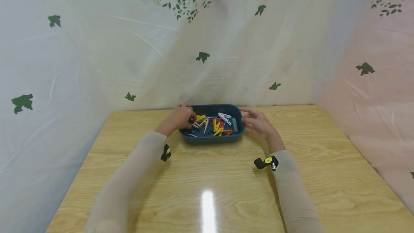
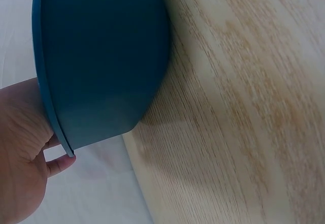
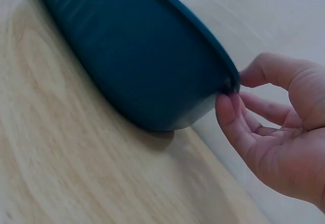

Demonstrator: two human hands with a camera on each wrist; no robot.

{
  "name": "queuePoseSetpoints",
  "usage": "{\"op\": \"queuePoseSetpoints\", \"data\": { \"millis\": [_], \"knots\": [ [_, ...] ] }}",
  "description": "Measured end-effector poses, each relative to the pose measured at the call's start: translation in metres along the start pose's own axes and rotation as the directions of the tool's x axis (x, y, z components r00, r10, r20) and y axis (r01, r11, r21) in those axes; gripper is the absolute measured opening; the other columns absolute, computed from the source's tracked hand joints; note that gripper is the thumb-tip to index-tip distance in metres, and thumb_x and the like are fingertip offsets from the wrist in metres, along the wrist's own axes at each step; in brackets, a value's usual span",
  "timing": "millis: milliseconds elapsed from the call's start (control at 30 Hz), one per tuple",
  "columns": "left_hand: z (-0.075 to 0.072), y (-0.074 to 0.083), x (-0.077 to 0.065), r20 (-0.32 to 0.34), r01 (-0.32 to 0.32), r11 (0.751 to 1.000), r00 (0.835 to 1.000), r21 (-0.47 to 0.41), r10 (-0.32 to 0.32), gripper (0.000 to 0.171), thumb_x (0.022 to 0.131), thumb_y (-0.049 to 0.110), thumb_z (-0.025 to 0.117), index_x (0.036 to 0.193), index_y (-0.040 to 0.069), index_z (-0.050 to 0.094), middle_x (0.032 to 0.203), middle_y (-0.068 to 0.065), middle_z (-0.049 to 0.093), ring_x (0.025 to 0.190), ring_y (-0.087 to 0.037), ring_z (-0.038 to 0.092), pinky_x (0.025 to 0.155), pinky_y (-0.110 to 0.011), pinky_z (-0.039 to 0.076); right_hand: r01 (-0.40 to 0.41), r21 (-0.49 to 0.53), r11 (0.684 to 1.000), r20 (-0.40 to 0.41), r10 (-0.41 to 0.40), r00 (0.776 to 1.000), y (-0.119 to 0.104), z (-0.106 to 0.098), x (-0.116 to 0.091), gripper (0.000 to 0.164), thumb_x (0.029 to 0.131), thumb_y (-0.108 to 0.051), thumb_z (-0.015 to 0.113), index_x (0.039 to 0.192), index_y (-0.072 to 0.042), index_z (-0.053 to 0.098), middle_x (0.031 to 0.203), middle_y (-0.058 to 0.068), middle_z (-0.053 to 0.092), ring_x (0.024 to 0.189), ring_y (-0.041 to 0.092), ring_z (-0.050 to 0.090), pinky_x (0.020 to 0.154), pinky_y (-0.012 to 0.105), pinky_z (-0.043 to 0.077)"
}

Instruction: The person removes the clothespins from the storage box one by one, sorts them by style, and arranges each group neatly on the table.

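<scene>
A dark blue plastic tub (image 1: 211,140) stands at the far side of the table, holding several clothespins (image 1: 218,127) in yellow, white, red, orange and blue. My left hand (image 1: 178,119) lies over the tub's left rim. In the left wrist view a finger (image 2: 61,165) touches the rim from outside; the other fingertips are mostly hidden. Something small and dark shows beside that hand in the head view, too small to identify. At the right end, my right hand (image 3: 284,127) pinches the rim between thumb and fingers.
The light wooden table (image 1: 207,175) reaches toward me from the tub. Behind it hangs a pale cloth (image 1: 155,64) with green leaf prints, close to the table's back edge. Small black cameras (image 1: 266,162) sit on both wrists.
</scene>
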State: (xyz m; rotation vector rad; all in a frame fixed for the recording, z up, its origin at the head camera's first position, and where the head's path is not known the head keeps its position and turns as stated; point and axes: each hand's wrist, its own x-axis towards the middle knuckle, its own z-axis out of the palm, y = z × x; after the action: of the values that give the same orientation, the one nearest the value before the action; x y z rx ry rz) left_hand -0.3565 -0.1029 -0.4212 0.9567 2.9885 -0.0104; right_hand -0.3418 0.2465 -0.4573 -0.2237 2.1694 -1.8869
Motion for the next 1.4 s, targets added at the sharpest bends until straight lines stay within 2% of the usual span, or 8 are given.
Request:
{"op": "queuePoseSetpoints", "data": {
  "millis": [200,400,600,800,933,1100,1267,1400],
  "knots": [
    [-0.002,0.001,-0.002,-0.007,-0.001,1.0,1.0,0.006,0.001,0.023,0.08,0.026,0.086,0.101,0.019,0.079,0.1,-0.002,0.07,0.104,-0.026,0.054,0.1,-0.053,0.041,0.031,-0.069,0.997,-0.117,-0.039,0.992,0.0,0.011,0.002,0.048,0.099,-0.009,0.059,0.146,-0.004,0.053,0.096,-0.001,0.061,0.076,0.005,0.055,0.074,0.019,0.053],
    [-0.001,0.0,-0.003,-0.029,-0.009,1.0,1.0,0.011,0.01,0.02,0.082,0.027,0.084,0.099,0.019,0.078,0.098,-0.002,0.068,0.104,-0.027,0.055,0.102,-0.055,0.041,0.07,-0.107,0.992,-0.184,-0.089,0.979,0.002,0.016,0.005,0.044,0.097,-0.007,0.06,0.141,-0.002,0.058,0.085,-0.008,0.061,0.071,0.004,0.053,0.069,0.021,0.051],
    [0.0,-0.002,-0.004,-0.081,-0.011,1.0,0.997,-0.007,0.011,0.017,0.083,0.027,0.082,0.097,0.018,0.078,0.098,-0.001,0.069,0.1,-0.026,0.056,0.099,-0.054,0.042,0.102,-0.131,0.986,-0.182,-0.125,0.975,0.002,0.017,0.007,0.042,0.098,-0.008,0.061,0.14,-0.001,0.059,0.086,-0.007,0.061,0.07,0.004,0.052,0.067,0.023,0.049],
    [0.002,-0.002,-0.006,-0.123,-0.028,0.999,0.992,-0.014,0.026,0.02,0.084,0.029,0.081,0.099,0.016,0.076,0.101,-0.001,0.072,0.102,-0.027,0.058,0.1,-0.054,0.044,0.081,-0.139,0.987,-0.182,-0.105,0.978,0.001,0.018,0.005,0.042,0.099,-0.009,0.06,0.14,-0.003,0.059,0.088,-0.006,0.061,0.072,0.006,0.053,0.069,0.024,0.051],
    [0.001,0.001,-0.008,-0.179,-0.039,0.998,0.983,-0.052,0.03,0.02,0.085,0.025,0.079,0.1,0.014,0.076,0.103,-0.003,0.073,0.103,-0.028,0.06,0.1,-0.055,0.045,0.087,-0.131,0.988,-0.173,-0.109,0.979,0.001,0.017,0.003,0.043,0.099,-0.007,0.059,0.142,-0.001,0.057,0.089,-0.003,0.061,0.073,0.005,0.053,0.068,0.021,0.051],
    [0.0,0.0,-0.013,-0.299,-0.072,0.989,0.954,-0.127,0.031,0.02,0.082,0.02,0.079,0.099,0.01,0.074,0.097,-0.005,0.074,0.096,-0.027,0.059,0.093,-0.051,0.046,0.095,-0.119,0.988,-0.169,-0.115,0.979,0.0,0.019,0.003,0.044,0.099,-0.006,0.058,0.142,0.0,0.056,0.097,0.008,0.063,0.076,0.006,0.056,0.067,0.018,0.051],
    [-0.006,-0.002,-0.018,-0.418,-0.116,0.97,0.908,-0.213,0.017,0.021,0.081,0.018,0.081,0.096,0.007,0.072,0.092,-0.008,0.074,0.089,-0.028,0.058,0.087,-0.048,0.046,0.076,-0.1,0.992,-0.154,-0.09,0.984,-0.003,0.019,0.001,0.047,0.099,-0.006,0.058,0.145,0.002,0.053,0.097,0.007,0.064,0.076,0.007,0.056,0.069,0.021,0.053],
    [-0.014,-0.005,-0.023,-0.518,-0.142,0.961,0.856,-0.236,-0.001,0.019,0.083,0.02,0.08,0.095,0.006,0.074,0.092,-0.009,0.074,0.088,-0.03,0.06,0.085,-0.048,0.048,0.055,-0.086,0.995,-0.146,-0.067,0.987,-0.014,0.02,-0.005,0.047,0.098,-0.003,0.058,0.144,0.005,0.052,0.094,0.005,0.063,0.074,0.008,0.057,0.07,0.025,0.054]
  ]
}}
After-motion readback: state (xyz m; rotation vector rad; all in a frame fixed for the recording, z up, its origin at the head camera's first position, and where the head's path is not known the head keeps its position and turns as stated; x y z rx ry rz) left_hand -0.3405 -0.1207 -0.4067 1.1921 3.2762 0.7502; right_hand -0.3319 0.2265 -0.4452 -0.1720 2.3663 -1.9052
